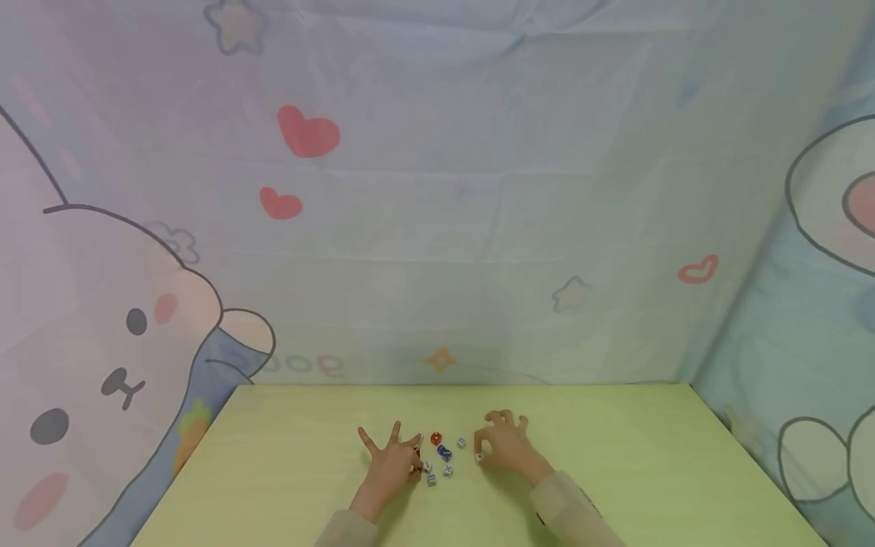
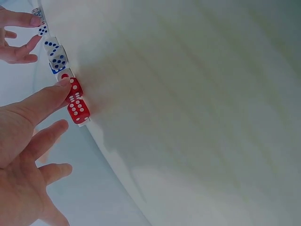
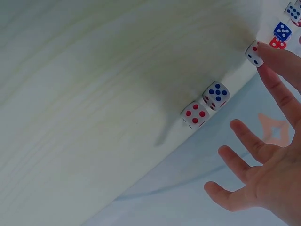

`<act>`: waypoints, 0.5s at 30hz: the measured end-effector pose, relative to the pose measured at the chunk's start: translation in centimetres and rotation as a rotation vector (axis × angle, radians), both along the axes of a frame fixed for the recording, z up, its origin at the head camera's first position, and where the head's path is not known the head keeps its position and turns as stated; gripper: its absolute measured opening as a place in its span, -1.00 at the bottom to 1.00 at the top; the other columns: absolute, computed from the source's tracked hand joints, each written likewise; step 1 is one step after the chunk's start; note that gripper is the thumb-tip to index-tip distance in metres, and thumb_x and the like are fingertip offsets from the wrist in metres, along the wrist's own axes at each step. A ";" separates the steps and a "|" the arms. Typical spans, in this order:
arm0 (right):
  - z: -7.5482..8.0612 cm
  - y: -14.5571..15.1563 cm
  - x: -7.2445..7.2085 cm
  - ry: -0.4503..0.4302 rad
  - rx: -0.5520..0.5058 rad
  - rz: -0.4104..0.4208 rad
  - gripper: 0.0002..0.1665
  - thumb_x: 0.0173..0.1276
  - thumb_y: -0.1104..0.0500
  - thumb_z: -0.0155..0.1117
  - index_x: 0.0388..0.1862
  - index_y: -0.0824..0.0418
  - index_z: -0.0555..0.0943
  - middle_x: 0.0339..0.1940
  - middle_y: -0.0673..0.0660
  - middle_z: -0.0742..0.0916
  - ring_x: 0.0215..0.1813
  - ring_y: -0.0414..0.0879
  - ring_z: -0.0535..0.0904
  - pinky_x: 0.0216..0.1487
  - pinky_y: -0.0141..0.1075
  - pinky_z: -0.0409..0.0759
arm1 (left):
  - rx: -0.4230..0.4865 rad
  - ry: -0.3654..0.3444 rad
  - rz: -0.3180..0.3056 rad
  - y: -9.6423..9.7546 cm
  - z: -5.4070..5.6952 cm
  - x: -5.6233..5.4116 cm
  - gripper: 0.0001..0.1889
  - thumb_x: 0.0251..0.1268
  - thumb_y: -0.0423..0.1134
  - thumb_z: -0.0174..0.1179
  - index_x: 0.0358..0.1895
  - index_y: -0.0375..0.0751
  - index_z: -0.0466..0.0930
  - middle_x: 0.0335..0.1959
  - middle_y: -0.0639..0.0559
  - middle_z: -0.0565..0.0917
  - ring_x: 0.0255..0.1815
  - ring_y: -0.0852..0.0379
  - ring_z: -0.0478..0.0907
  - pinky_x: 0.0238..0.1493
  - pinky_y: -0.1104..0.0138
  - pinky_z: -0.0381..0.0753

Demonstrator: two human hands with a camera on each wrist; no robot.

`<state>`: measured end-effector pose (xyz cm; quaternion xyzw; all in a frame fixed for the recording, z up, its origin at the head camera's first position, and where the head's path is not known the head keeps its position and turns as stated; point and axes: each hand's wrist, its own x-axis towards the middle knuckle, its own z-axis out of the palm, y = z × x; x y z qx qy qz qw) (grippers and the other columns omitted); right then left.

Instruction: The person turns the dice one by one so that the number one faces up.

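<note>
- Head view: the left hand (image 1: 390, 465) lies low over the pale green table (image 1: 629, 456), its outer fingers spread wide, thumb and forefinger down among the dice; whether these two grip one, I cannot tell.
- Same view: the right hand (image 1: 507, 443) pinches a white die (image 1: 479, 458) between thumb and forefinger, its other fingers raised and apart.
- Between the hands sit a red die (image 1: 436, 438), blue dice (image 1: 444, 453) just below it, and several white dice (image 1: 447, 471); a cartoon-print backdrop (image 1: 424, 152) hangs behind the table.
- Left wrist view: the left thumb tip overlaps a dotted red die (image 2: 75, 88), with a second red die (image 2: 78, 112) right beside that one. Further up the row are white dice with blue pips, and the right hand's fingers show at the upper left corner.
- Right wrist view: the pinched die shows red on one face and blue pips on another. Near its upper right, a blue die (image 3: 282, 31) partly covers a red one. Well apart to the lower left, a blue-pipped white die (image 3: 217, 95) stands close beside a red-pipped white die (image 3: 194, 114).
</note>
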<state>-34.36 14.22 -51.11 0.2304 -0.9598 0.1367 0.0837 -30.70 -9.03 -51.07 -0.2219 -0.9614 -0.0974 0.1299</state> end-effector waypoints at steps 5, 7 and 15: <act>0.2 0.5 0.0 -0.001 -0.007 0.002 -0.81 -0.15 0.07 0.42 -0.51 -0.04 0.58 0.08 0.31 0.50 0.16 0.31 0.26 -0.01 0.45 0.10 | 0.008 -0.010 0.001 0.1 0.1 0.1 -0.90 -0.23 -0.23 0.36 -0.52 0.06 0.70 0.05 -0.01 0.58 0.26 -0.35 0.21 -0.10 -0.57 -0.37; 0.4 0.7 -0.1 0.008 -0.011 -0.011 -0.81 -0.14 0.04 0.41 -0.48 -0.05 0.59 0.10 0.30 0.49 0.16 0.31 0.26 -0.01 0.44 0.11 | 0.010 -0.013 0.002 0.1 0.1 0.1 -0.90 -0.23 -0.23 0.36 -0.52 0.06 0.70 0.05 -0.01 0.58 0.27 -0.35 0.21 -0.10 -0.57 -0.37; 1.2 0.7 -0.4 -0.016 -0.042 -0.001 -0.85 -0.12 0.01 0.40 -0.53 -0.04 0.62 0.14 0.30 0.48 0.18 0.33 0.24 0.00 0.46 0.08 | 0.021 -0.014 0.003 0.1 0.3 0.1 -0.89 -0.24 -0.25 0.36 -0.53 0.04 0.70 0.05 -0.02 0.57 0.27 -0.36 0.20 -0.10 -0.57 -0.38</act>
